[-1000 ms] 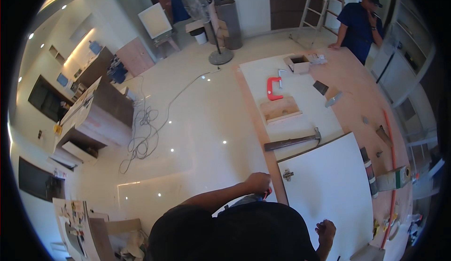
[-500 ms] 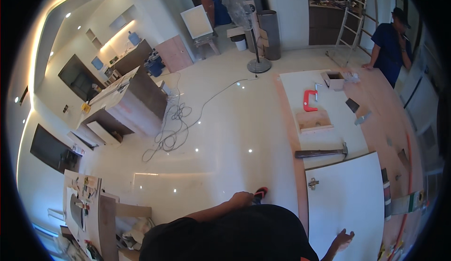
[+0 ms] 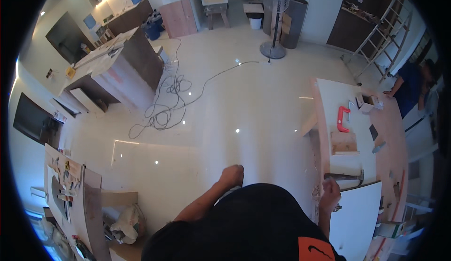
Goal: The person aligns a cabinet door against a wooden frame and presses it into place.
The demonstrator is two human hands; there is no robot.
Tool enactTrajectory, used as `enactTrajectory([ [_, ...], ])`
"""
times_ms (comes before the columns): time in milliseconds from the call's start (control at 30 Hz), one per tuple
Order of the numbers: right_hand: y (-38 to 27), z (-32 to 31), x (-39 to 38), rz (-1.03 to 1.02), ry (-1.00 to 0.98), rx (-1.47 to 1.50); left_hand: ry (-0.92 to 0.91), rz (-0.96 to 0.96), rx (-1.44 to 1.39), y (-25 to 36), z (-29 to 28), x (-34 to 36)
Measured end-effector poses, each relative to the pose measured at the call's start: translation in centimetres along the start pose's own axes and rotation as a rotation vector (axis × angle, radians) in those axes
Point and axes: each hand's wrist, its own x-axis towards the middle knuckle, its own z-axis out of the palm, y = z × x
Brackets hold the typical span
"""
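My left hand [image 3: 232, 176] is low in front of my body, above the tiled floor, with its fingers curled; whatever it holds, if anything, is hidden. My right hand [image 3: 330, 194] is raised at the left edge of the worktable, near the hammer [image 3: 343, 177] and a white panel [image 3: 353, 218] with a hinge. Its fingers are bent inward, and I cannot make out what is in them. Farther along the table lie a wooden block [image 3: 343, 141], a red C-clamp [image 3: 342, 119] and a small box [image 3: 365, 103].
A person [image 3: 406, 84] in dark blue leans at the table's far end beside a ladder [image 3: 383, 40]. A fan [image 3: 273, 49] stands ahead, with coiled cable [image 3: 164, 120] on the floor. An unfinished cabinet [image 3: 122, 73] is at left; a cluttered bench [image 3: 91, 214] is at lower left.
The view has swung, so the worktable sits farther right. My right hand has moved up from over the panel toward the table edge near the hammer, its fingers more curled.
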Motion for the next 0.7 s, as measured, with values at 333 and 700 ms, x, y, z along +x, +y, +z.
enactTrajectory([
  [333,-12.2,23.1,9.8,-0.25,-0.317,-0.1,0.307,-0.103,-0.232,-13.4,-14.9,13.5],
  [700,-16.8,48.2,35.3,-0.259,-0.446,0.094,0.309,-0.318,0.003,-27.2,-24.9,36.7],
])
